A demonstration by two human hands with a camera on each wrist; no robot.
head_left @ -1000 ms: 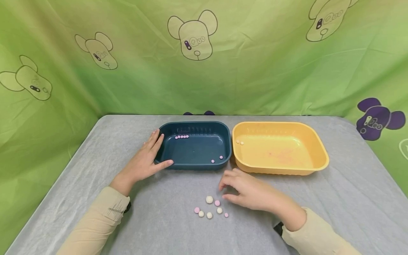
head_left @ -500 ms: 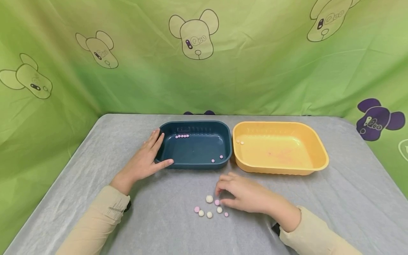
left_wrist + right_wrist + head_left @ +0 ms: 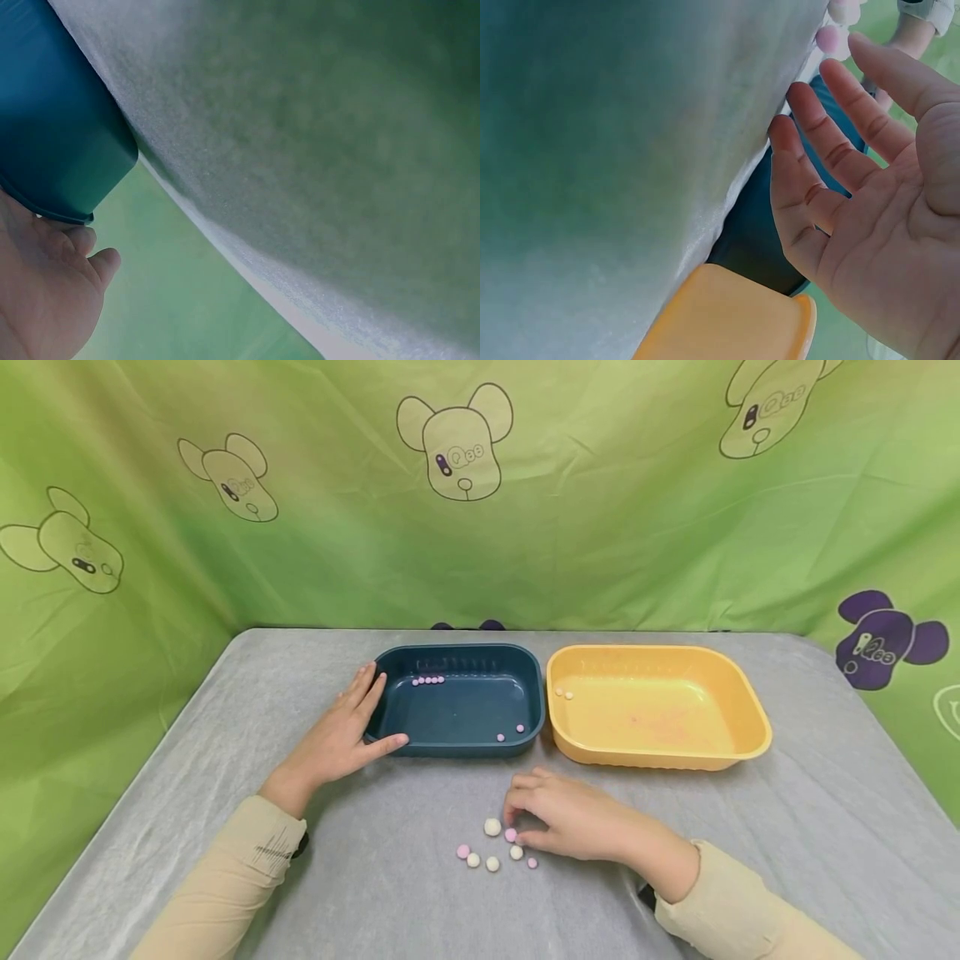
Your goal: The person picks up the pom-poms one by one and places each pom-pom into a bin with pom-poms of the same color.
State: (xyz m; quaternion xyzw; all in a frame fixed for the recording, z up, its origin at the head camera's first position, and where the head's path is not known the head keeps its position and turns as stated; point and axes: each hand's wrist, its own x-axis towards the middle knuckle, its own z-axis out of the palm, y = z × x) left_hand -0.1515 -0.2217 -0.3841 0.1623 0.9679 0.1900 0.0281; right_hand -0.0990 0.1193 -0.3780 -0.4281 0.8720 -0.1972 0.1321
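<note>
- Right hand edged in; pink ball judged within reach.
- Pinched or not, I cannot tell.
- Left hand spread wide against blue bin.

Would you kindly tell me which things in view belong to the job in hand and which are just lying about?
Probably part of the job:
left hand, touching the dark blue tray
right hand, beside a pink ball
other pink balls
white balls
yellow tray

Apparently only surroundings:
grey tablecloth
green printed curtain
</note>
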